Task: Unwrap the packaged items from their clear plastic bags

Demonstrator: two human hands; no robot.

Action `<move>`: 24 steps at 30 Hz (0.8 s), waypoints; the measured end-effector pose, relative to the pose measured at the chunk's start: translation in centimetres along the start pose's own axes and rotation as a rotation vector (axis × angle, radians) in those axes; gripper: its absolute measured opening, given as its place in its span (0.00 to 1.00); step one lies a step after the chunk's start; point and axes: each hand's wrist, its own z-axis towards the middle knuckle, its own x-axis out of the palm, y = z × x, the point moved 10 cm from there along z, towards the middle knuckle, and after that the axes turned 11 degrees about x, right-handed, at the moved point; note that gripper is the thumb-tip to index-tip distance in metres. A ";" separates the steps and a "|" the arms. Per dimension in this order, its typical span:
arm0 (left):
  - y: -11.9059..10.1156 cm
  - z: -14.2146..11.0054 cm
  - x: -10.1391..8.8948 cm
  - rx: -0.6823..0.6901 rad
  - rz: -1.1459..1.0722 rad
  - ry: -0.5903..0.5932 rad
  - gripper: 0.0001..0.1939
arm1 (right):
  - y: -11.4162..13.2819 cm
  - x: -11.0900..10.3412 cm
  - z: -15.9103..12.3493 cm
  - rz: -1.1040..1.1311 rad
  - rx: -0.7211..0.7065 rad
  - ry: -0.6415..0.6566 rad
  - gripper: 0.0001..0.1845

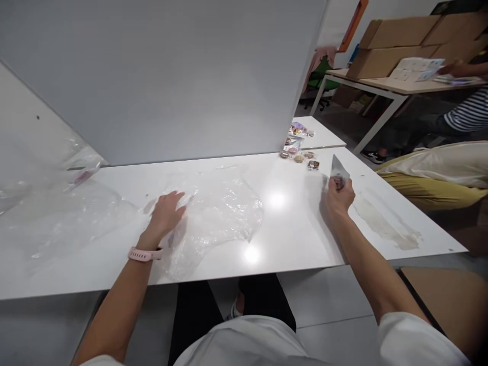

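Observation:
My right hand (342,197) is closed on a small silvery packet (338,170), raised over the right part of the white table. Something dark shows low in the packet, close to my fingers. At the left, my left hand (168,213), with a pink band (145,254) on the wrist, has its fingers apart. It is at the near-left edge of a large, crumpled clear plastic bag (224,208); whether it touches the film I cannot tell. Several small wrapped pieces (313,165) lie beyond my right hand, beside the upright panel.
A tall grey panel (171,81) stands along the table's back. More clear plastic (76,213) covers the left of the white table (297,244). A greyish smear (389,223) marks its right side. Other people are at the right, near a table with cardboard boxes (396,33).

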 end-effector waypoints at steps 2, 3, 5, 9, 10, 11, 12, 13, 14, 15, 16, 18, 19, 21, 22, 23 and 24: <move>-7.1 2.2 1.2 0.160 -0.184 0.001 0.27 | -0.3 1.1 1.2 -0.071 0.018 -0.011 0.29; -11.0 3.3 2.6 0.227 -0.286 0.027 0.29 | -0.1 2.0 1.6 -0.100 0.019 0.004 0.30; -18.3 5.3 7.1 0.310 -0.455 0.164 0.36 | 0.4 4.2 2.1 -0.178 0.014 0.056 0.33; -26.7 9.8 18.2 0.230 -0.434 0.387 0.49 | 0.7 7.4 3.2 -0.272 0.012 0.125 0.35; -27.7 11.1 20.4 0.200 -0.392 0.390 0.51 | 0.8 7.8 3.6 -0.264 0.002 0.125 0.35; -28.7 12.5 22.2 0.194 -0.350 0.374 0.53 | 0.9 8.2 4.1 -0.247 -0.011 0.123 0.35; -29.5 13.9 23.6 0.188 -0.311 0.344 0.53 | 1.0 8.7 4.7 -0.225 -0.022 0.123 0.35; -30.3 15.2 24.7 0.180 -0.288 0.305 0.53 | 1.0 9.2 5.3 -0.204 -0.032 0.130 0.35; -31.1 16.5 25.6 0.173 -0.275 0.270 0.53 | 1.0 9.8 6.0 -0.187 -0.040 0.142 0.34; -31.8 17.7 26.4 0.162 -0.271 0.241 0.53 | 0.9 10.5 6.7 -0.174 -0.046 0.152 0.34; -32.5 18.8 27.0 0.152 -0.275 0.221 0.52 | 0.9 11.1 7.4 -0.165 -0.053 0.157 0.34; -33.9 20.9 28.3 0.153 -0.278 0.211 0.50 | 1.0 12.4 9.0 -0.153 -0.071 0.145 0.34; -34.6 22.0 28.9 0.168 -0.275 0.209 0.48 | 1.1 13.1 9.9 -0.151 -0.082 0.132 0.33; -35.9 24.1 30.0 0.225 -0.257 0.204 0.43 | 1.3 14.5 11.6 -0.154 -0.108 0.124 0.33; -36.4 25.1 30.4 0.266 -0.244 0.198 0.40 | 1.3 15.4 12.5 -0.159 -0.120 0.133 0.32; -36.9 26.1 30.9 0.311 -0.229 0.191 0.37 | 1.5 16.2 13.4 -0.161 -0.132 0.147 0.32; -37.3 27.1 31.3 0.354 -0.211 0.188 0.35 | 1.6 17.1 14.2 -0.160 -0.148 0.169 0.32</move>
